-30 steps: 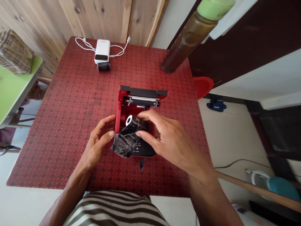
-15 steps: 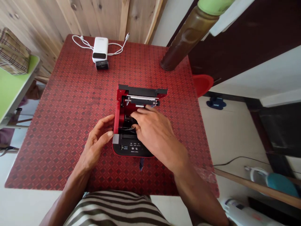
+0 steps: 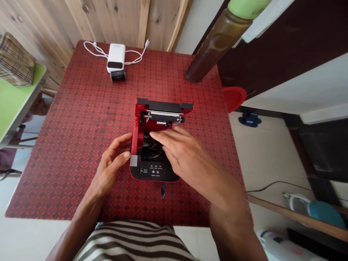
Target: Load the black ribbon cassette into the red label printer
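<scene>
A small red-and-black printer (image 3: 154, 175) sits on the table with its lid (image 3: 163, 105) raised, showing a roller (image 3: 163, 117) on the lid side. A sheet of shiny black film (image 3: 150, 148) shows in its bay. My right hand (image 3: 187, 156) reaches over the bay from the right, fingers extended and thumb against the film's right edge; its fingertips are partly hidden. Along the printer's left wall, my left hand (image 3: 112, 157) rests with thumb and fingers apart, touching the side and front corner.
A white power bank (image 3: 116, 56) with a white cable (image 3: 136, 58) lies at the back of the red patterned table (image 3: 81, 119). In front of it is a small black roll (image 3: 118, 75). A tall brown bottle (image 3: 214, 47) with a green cap stands back right.
My right hand has shifted slightly right and toward me. More of the black film now shows, spread over the bay's front edge. My left hand and the printer have stayed put.
</scene>
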The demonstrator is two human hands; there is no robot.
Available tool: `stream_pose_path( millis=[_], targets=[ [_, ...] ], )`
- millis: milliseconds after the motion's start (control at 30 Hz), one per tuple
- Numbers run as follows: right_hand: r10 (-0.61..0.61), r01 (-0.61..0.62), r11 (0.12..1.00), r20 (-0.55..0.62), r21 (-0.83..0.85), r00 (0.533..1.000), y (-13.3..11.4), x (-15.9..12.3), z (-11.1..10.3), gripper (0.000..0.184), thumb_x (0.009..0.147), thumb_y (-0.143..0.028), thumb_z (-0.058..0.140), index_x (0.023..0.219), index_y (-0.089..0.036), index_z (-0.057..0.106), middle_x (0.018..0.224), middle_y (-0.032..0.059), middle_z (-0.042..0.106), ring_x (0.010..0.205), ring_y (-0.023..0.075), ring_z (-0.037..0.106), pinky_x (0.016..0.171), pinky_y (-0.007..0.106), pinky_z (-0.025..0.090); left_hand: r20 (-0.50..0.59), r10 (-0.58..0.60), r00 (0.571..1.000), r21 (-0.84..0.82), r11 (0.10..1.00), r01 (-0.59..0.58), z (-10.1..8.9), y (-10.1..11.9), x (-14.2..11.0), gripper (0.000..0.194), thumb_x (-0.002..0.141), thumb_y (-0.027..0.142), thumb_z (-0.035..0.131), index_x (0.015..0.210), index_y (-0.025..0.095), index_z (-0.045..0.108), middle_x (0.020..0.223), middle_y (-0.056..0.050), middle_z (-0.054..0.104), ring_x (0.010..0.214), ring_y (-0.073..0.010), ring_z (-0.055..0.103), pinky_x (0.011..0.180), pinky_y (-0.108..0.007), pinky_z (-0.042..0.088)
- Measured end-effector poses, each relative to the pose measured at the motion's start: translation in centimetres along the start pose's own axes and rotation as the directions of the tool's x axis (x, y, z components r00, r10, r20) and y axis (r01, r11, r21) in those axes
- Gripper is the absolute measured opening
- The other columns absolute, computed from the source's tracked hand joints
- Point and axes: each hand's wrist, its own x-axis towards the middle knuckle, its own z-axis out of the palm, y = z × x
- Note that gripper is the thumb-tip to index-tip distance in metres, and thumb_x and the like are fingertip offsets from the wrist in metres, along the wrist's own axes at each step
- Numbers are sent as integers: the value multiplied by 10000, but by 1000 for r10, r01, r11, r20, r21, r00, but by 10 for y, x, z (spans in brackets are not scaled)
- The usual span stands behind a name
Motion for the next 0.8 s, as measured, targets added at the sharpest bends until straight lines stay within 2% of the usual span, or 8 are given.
stream_pose_path(
  millis=[100, 233, 300, 400, 533, 633, 700, 800],
  targets=[
    [-73, 75, 990, -28, 121, 997, -4, -18, -7, 458, 1061, 10, 608, 1445, -199, 745, 1394, 88, 841, 1304, 274, 745, 1195, 513, 635, -6, 13, 1000, 24, 1000, -13, -3, 5, 3, 475, 1058, 519, 799, 1488, 316, 805, 1552, -93, 788, 1474, -394, 700, 1291, -551, 504],
    [-131, 134, 991, -105, 28, 986, -9, -28, -1, 181, 1111, -68, 689, 1190, -164, 820, 1156, 86, 856, 1092, 271, 748, 1024, 476, 679, -118, 107, 987, 121, 988, -93, 2, 28, 25, 422, 1026, 586, 821, 1341, 307, 857, 1508, -86, 803, 1472, -393, 691, 1299, -555, 485],
    [-158, 154, 987, -180, -36, 971, -12, -30, 3, 184, 1119, -54, 677, 1080, -150, 830, 1047, 81, 835, 991, 248, 727, 927, 419, 678, -116, 161, 980, 171, 975, -140, 10, 45, 43, 425, 1004, 596, 833, 1300, 293, 854, 1472, -86, 814, 1475, -381, 684, 1293, -545, 487],
    [-176, 146, 981, -276, -125, 945, -15, -35, 11, 211, 1119, -21, 651, 1104, -115, 839, 1012, 90, 824, 924, 235, 706, 864, 388, 666, -118, 245, 962, 229, 950, -214, 26, 66, 75, 392, 1025, 618, 773, 1229, 293, 849, 1445, -73, 818, 1455, -346, 680, 1211, -474, 538],
    [-241, 162, 961, -392, -225, 888, -20, -42, 23, 270, 1145, -13, 581, 1111, -69, 844, 972, 114, 840, 872, 231, 712, 815, 381, 658, -110, 229, 967, 197, 959, -205, 46, 79, 105, 310, 978, 550, 778, 1063, 255, 819, 1331, -71, 815, 1384, -318, 690, 1107, -415, 556],
    [-263, 145, 947, -435, -286, 861, -23, -48, 30, 285, 1161, -32, 560, 1136, -68, 842, 1002, 121, 859, 909, 236, 740, 833, 385, 658, -108, 137, 985, 155, 981, -119, 52, 83, 108, 256, 874, 437, 814, 1052, 253, 804, 1259, -65, 809, 1356, -327, 688, 1108, -436, 543],
    [-272, 133, 940, -451, -316, 850, -25, -52, 33, 282, 1163, -40, 557, 1158, -67, 838, 1033, 131, 866, 946, 244, 750, 836, 388, 656, -101, 78, 992, 128, 990, -64, 51, 84, 98, 345, 805, 397, 836, 1116, 252, 801, 1284, -73, 802, 1411, -348, 667, 1194, -477, 508],
    [-276, 123, 935, -461, -333, 843, -26, -56, 35, 249, 1148, -38, 585, 1179, -52, 832, 1051, 151, 866, 978, 259, 756, 838, 397, 654, -99, 31, 995, 114, 993, -20, 45, 80, 74, 514, 726, 334, 876, 1224, 258, 780, 1455, -86, 767, 1588, -374, 566, 1371, -527, 372]
  ],
)
